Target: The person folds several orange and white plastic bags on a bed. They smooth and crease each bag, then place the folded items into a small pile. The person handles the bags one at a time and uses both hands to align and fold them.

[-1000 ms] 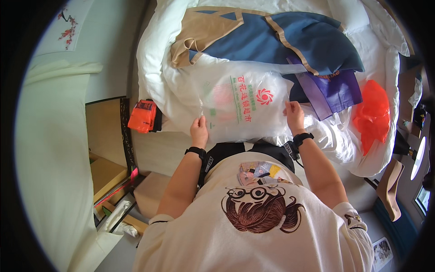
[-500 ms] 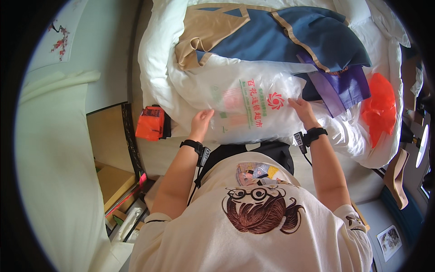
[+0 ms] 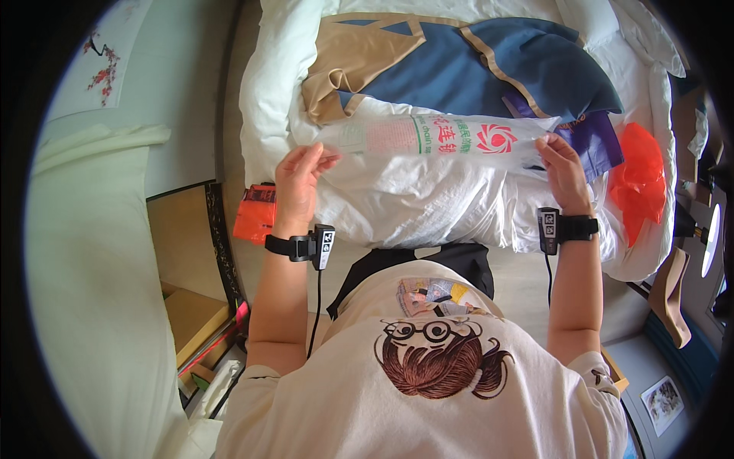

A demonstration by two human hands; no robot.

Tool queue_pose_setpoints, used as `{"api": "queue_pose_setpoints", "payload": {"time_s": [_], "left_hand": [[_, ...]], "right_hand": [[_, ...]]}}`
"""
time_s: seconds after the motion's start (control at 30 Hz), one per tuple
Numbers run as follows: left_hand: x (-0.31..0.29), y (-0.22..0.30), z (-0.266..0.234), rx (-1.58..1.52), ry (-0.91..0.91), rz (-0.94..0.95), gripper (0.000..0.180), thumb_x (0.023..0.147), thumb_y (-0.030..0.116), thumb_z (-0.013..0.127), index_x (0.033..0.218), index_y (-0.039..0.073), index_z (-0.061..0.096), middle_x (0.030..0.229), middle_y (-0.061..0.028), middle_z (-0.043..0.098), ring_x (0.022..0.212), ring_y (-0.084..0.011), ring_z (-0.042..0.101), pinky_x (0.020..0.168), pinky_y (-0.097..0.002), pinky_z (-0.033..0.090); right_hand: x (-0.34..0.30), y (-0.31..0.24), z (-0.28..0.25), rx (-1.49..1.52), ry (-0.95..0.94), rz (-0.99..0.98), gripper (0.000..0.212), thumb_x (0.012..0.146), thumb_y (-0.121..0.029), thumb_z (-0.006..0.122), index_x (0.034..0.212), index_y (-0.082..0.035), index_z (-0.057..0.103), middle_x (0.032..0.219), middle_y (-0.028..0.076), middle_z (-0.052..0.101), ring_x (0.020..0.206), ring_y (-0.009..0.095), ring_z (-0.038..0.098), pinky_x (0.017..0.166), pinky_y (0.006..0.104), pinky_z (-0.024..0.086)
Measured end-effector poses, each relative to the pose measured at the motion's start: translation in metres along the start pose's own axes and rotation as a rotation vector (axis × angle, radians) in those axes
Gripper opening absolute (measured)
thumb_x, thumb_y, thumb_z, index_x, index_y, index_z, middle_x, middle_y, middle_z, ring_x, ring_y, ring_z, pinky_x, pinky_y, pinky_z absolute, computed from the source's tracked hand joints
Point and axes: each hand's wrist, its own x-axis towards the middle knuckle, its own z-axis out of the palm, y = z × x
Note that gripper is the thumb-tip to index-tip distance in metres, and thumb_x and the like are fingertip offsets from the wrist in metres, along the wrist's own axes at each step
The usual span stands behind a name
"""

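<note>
Between my two hands a clear plastic bag (image 3: 397, 141) with red and green print is stretched into a long narrow strip above the bed. My left hand (image 3: 300, 183) pinches its left end, and my right hand (image 3: 564, 172) grips the right end between thumb and fingers. Beyond the bag lies a blue garment with tan trim (image 3: 436, 73), spread on the white bedding (image 3: 397, 199). A purple bag (image 3: 604, 141), partly covered by the garment, lies just past my right hand.
At the bed's right side lies a crumpled red plastic bag (image 3: 637, 180). An orange-red packet (image 3: 254, 213) sits by the left edge, partly behind my left wrist. A tan curved object (image 3: 670, 298) stands off the right corner, and a pale curtain (image 3: 99, 291) hangs on the left.
Both hands have lifted and moved apart, away from my body. The clear bag, spread wide on the bedding before, is now raised and drawn into a narrow strip.
</note>
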Motion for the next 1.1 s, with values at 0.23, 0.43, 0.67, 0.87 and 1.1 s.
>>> {"api": "queue_pose_setpoints", "payload": {"time_s": [0.23,0.43,0.67,0.87,1.1], "left_hand": [[-0.017,-0.042,-0.020,0.283,0.072,0.036,0.019,0.087,0.017,0.072,0.090,-0.001,0.068,0.090,-0.0063,0.069,0.084,-0.0108,0.064,0.082,-0.0246,0.048],[-0.024,-0.128,-0.042,0.438,0.126,-0.261,0.025,0.086,0.021,0.073,0.095,-0.001,0.067,0.098,-0.0067,0.070,0.097,-0.0111,0.062,0.088,-0.0233,0.046],[-0.004,-0.131,-0.042,0.386,0.140,-0.307,0.027,0.086,0.025,0.073,0.091,-0.001,0.067,0.088,-0.0015,0.067,0.081,-0.0079,0.057,0.073,-0.0228,0.043],[0.003,-0.133,-0.042,0.489,0.067,-0.351,0.027,0.086,0.027,0.072,0.089,0.001,0.067,0.081,0.0005,0.065,0.074,-0.0076,0.057,0.070,-0.0218,0.044],[-0.006,-0.149,-0.051,0.429,0.096,-0.348,0.021,0.085,0.019,0.073,0.091,0.001,0.064,0.084,-0.0011,0.065,0.076,-0.0073,0.058,0.069,-0.0218,0.045]], "right_hand": [[-0.033,0.057,-0.009,-0.125,0.041,0.069,0.016,0.091,-0.011,0.065,0.106,-0.005,0.064,0.093,-0.005,0.062,0.087,0.004,0.056,0.084,0.0196,0.040],[-0.059,0.135,-0.004,-0.326,0.210,0.375,0.025,0.088,-0.029,0.067,0.105,-0.010,0.064,0.093,-0.006,0.061,0.088,0.005,0.054,0.078,0.0250,0.039],[-0.049,0.148,0.007,-0.263,0.313,0.329,0.032,0.089,-0.035,0.066,0.100,-0.005,0.065,0.091,-0.001,0.064,0.087,0.009,0.058,0.078,0.0265,0.042],[-0.057,0.175,0.005,-0.182,0.415,0.365,0.023,0.092,-0.024,0.065,0.095,-0.002,0.064,0.087,0.001,0.062,0.081,0.009,0.058,0.077,0.0226,0.046],[-0.059,0.185,0.000,-0.169,0.417,0.342,0.025,0.091,-0.023,0.066,0.098,0.001,0.064,0.087,0.003,0.064,0.079,0.009,0.057,0.075,0.0233,0.047]]}}
